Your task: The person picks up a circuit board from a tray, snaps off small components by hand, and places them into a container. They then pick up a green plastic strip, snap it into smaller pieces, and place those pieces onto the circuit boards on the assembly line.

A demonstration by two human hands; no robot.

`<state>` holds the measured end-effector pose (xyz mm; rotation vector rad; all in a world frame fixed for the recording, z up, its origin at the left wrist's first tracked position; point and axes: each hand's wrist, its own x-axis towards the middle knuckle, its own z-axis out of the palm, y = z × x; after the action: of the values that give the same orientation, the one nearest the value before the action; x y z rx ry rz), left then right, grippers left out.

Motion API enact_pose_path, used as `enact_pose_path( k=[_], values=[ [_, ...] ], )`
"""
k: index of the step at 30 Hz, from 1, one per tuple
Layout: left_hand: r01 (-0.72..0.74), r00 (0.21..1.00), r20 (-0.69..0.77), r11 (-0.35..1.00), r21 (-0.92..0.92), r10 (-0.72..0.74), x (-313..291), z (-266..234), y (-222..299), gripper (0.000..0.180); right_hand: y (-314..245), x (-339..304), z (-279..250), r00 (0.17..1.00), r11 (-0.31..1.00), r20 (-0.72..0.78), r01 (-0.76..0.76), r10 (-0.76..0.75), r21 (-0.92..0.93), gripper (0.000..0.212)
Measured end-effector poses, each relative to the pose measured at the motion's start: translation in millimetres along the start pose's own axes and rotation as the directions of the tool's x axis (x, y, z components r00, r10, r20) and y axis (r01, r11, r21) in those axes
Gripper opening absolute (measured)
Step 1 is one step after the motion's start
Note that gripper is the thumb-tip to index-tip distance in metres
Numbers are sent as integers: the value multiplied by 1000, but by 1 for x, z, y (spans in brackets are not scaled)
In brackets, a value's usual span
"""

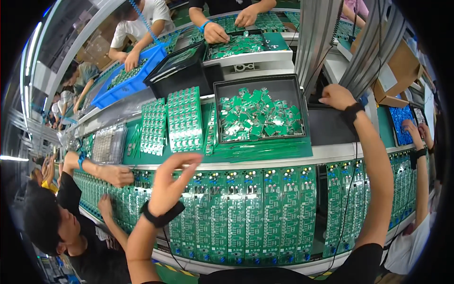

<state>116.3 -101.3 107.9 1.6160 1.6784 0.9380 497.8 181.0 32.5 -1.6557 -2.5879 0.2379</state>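
Observation:
My left hand (170, 182), with a black wrist band, is raised over a row of long green circuit boards (246, 213). Its thumb and fingers are apart, and nothing shows between them. Out to the right, my right hand (338, 97) is over a dark bin (326, 120) beside the metal posts. Its fingers are curled together, and whatever they may hold is hidden. Between my hands, beyond the board row, sits a black tray (260, 137) of small green boards (257, 111). Panels of small boards (184, 118) lean left of it.
Metal posts (314, 42) rise beside my right hand. A black crate (177, 71) and a blue bin (127, 78) stand beyond the panels. Co-workers' hands (118, 175) work close on the left, with others across the line and at right. Thin cords (347, 208) cross the boards.

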Motion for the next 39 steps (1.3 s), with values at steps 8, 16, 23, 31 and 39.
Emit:
enact_pose_path(
  k=[8, 16, 23, 31, 39],
  values=[
    [-243, 969, 132, 735, 633, 207, 34, 53, -38, 16, -174, -107, 11, 698, 718, -186, 694, -691, -63, 24],
    [-266, 951, 99, 610, 746, 293, 51, 77, -57, 7, -200, -99, 55, 720, 720, -93, 660, -688, -215, 45],
    [-342, 910, 136, 522, 782, 393, 56, 82, -59, 5, -209, -94, 48, 763, 757, 15, 644, -647, -115, 56],
    [-319, 906, 53, 598, 735, 419, 50, 76, -60, 7, -217, -84, 56, 745, 752, -99, 656, -660, -73, 51],
    [-418, 884, 93, 686, 595, 458, 40, 67, -66, 15, -212, -83, 51, 769, 773, -76, 633, -635, -53, 40]
  ],
)
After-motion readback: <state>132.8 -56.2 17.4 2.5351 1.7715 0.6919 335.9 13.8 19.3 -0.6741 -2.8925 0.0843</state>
